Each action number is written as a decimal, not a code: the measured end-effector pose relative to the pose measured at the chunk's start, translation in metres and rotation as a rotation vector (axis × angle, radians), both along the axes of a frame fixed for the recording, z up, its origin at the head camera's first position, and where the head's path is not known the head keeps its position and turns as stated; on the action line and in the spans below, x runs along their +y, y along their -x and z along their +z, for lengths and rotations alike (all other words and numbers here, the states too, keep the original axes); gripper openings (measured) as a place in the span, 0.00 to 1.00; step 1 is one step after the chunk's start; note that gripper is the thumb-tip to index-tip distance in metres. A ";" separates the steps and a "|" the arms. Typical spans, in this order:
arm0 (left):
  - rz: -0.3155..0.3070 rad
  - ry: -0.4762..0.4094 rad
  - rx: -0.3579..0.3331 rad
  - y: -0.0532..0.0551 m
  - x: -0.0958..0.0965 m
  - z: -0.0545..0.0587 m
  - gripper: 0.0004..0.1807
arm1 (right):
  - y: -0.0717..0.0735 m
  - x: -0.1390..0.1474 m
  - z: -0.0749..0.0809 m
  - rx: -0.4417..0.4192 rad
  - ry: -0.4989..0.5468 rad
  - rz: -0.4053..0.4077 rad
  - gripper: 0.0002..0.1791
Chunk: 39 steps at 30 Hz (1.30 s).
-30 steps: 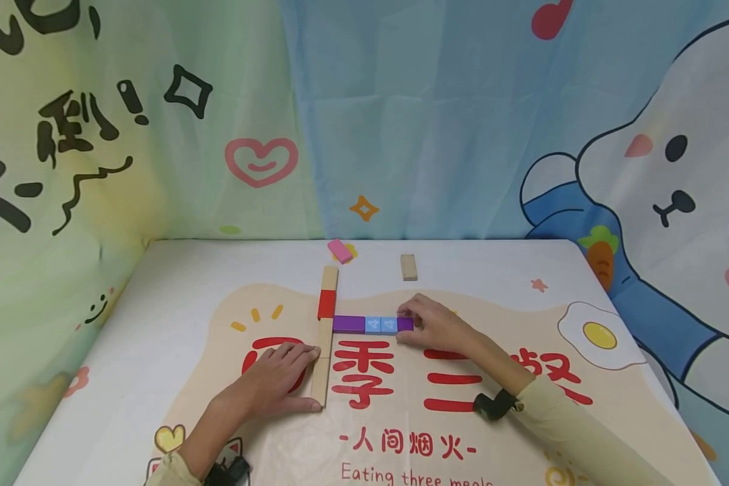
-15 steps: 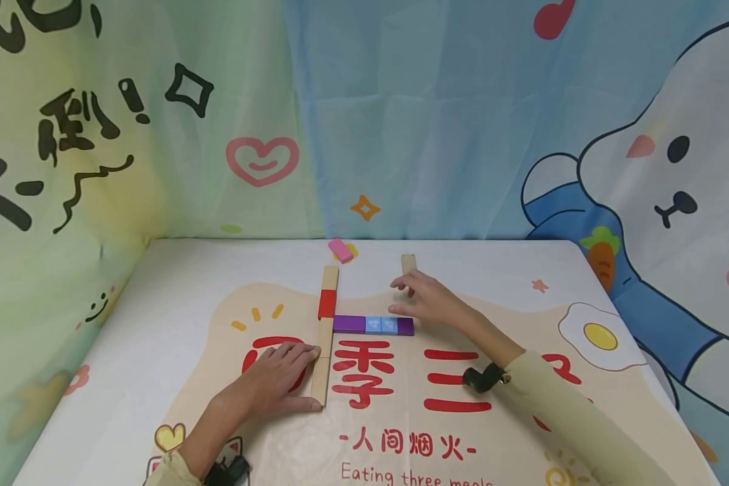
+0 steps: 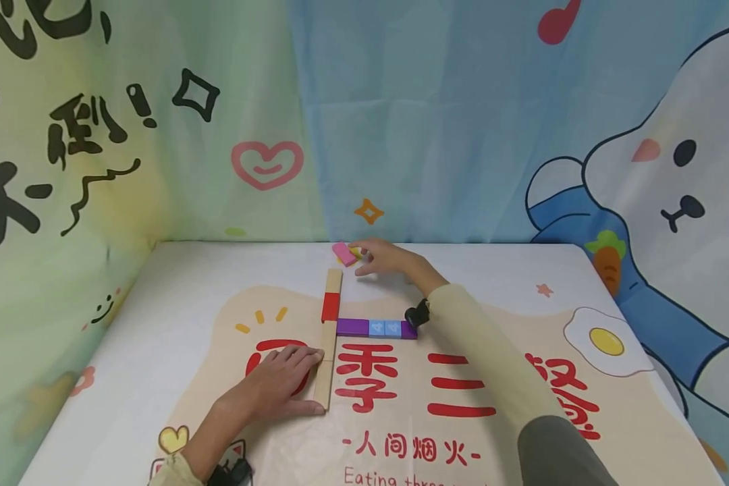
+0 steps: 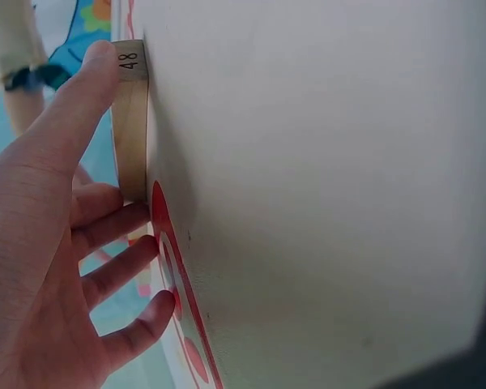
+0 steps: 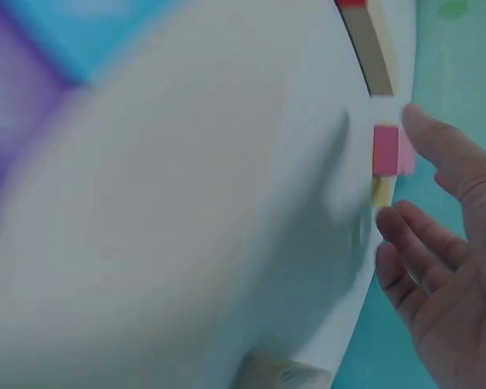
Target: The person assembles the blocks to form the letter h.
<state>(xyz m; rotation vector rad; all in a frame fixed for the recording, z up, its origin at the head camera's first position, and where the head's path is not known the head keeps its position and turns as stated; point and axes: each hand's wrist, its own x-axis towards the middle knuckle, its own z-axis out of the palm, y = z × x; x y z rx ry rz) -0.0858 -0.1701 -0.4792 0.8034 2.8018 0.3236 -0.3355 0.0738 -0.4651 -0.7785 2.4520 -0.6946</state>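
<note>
In the head view, wooden blocks and a red block (image 3: 331,307) form an upright line on the tabletop. A sideways row with a long purple block (image 3: 352,327) and light blue blocks (image 3: 385,329) branches off to the right. My left hand (image 3: 267,385) rests along the line's left side. In the left wrist view, its thumb touches the end of the nearest wooden block (image 4: 130,138), marked 48, and the index finger lies at the other end. My right hand (image 3: 385,260) reaches over the far edge, fingers spread, holding nothing, beside a pink block (image 3: 343,254).
A loose wooden block (image 5: 283,373) lies at the bottom of the right wrist view; the right arm hides it in the head view. A printed cloth (image 3: 413,391) covers the table. Behind the far edge hangs a patterned curtain (image 3: 401,135).
My right hand has left the purple block at the row's right end, passed over the loose wooden block, and moved far and left toward the pink block. My left hand has stayed in place.
</note>
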 end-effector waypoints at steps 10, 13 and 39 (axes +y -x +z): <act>0.002 0.021 -0.024 0.001 0.000 -0.001 0.50 | 0.029 -0.030 -0.003 0.061 -0.138 0.102 0.40; 0.004 0.033 -0.027 -0.001 0.002 -0.003 0.51 | 0.025 -0.034 -0.001 0.052 -0.187 0.086 0.39; 0.004 0.011 0.013 0.000 0.002 0.002 0.50 | -0.075 0.013 0.046 0.317 -0.036 0.050 0.34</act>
